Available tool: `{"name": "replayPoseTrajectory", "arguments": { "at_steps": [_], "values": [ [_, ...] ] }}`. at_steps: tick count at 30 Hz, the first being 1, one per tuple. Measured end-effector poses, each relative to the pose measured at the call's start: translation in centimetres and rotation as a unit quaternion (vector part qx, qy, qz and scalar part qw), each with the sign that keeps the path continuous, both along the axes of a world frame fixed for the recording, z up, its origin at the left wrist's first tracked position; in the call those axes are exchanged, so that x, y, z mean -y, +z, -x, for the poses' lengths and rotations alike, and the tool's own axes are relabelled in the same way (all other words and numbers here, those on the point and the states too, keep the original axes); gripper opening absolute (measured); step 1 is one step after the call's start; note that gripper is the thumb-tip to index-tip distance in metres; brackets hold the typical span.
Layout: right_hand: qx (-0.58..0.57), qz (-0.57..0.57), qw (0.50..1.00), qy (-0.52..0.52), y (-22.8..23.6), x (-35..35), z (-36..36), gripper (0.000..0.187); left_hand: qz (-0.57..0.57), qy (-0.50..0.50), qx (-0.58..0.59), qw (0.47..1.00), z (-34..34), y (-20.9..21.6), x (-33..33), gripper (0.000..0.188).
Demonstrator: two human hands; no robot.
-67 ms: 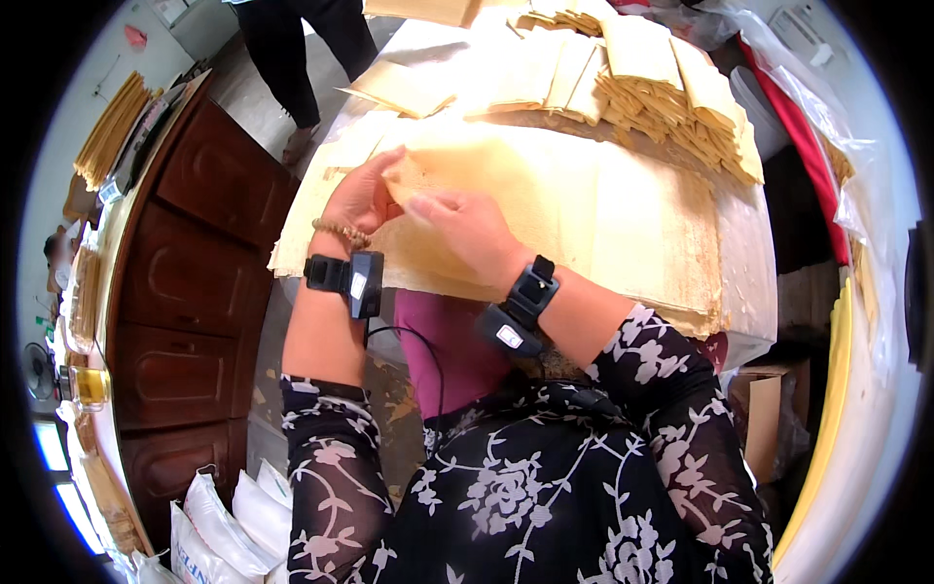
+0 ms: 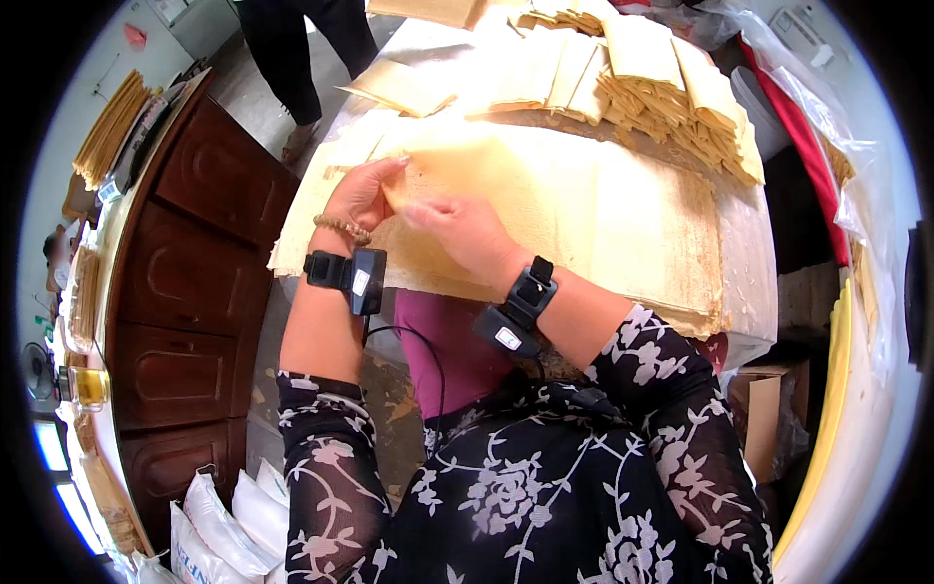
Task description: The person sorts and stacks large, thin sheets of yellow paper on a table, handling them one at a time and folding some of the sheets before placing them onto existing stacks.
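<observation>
My left hand (image 2: 362, 198) is closed on the raised left edge of a thin, pale yellow sheet (image 2: 477, 165), thumb and fingers pinching it. Right beside it, my right hand (image 2: 467, 232) has its fingers drawn together at the same edge, where the sheet lifts and curls. The rest of that sheet lies over a broad flat stack of similar sheets (image 2: 671, 234), whose right part looks browner and rougher. Strong light washes out the sheet's far part. What exactly lies between my right fingertips is partly hidden.
Folded yellow sheets (image 2: 642, 54) are piled at the table's far right. Another folded piece (image 2: 401, 88) lies at the far left. A brown wooden cabinet (image 2: 195, 263) stands left, with white sacks (image 2: 224, 521) below. Someone in dark trousers (image 2: 282, 58) stands beyond the table.
My left hand has dropped very slightly toward me, and my right hand has shifted a little at the sheet's edge. The stack and piles look the same.
</observation>
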State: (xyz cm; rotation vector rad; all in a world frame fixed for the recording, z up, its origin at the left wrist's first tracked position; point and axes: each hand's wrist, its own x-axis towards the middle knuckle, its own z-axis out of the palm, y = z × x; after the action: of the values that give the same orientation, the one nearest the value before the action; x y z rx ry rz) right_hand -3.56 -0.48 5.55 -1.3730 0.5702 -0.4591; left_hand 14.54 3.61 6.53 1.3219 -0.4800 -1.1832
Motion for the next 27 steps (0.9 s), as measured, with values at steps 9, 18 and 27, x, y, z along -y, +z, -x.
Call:
{"name": "replayPoseTrajectory", "arguments": {
  "at_steps": [9, 18, 27],
  "values": [
    [-0.165, 0.621, 0.766, -0.02, 2.8, 3.7, 7.6, 0.038, -0.052, -0.003, 0.213, 0.976, -2.7, -1.8, 0.2, 0.074],
    [-0.296, 0.621, 0.725, 0.031, -2.2, 3.2, 7.6, 0.055, -0.204, -0.024, 0.546, 0.813, -6.8, -2.7, 1.8, 0.06],
    [-0.279, 0.61, 0.742, 0.007, -2.4, 3.4, 8.0, 0.053, -0.185, -0.009, 0.387, 0.903, -8.3, -4.5, -0.7, 0.039]
  ]
}}
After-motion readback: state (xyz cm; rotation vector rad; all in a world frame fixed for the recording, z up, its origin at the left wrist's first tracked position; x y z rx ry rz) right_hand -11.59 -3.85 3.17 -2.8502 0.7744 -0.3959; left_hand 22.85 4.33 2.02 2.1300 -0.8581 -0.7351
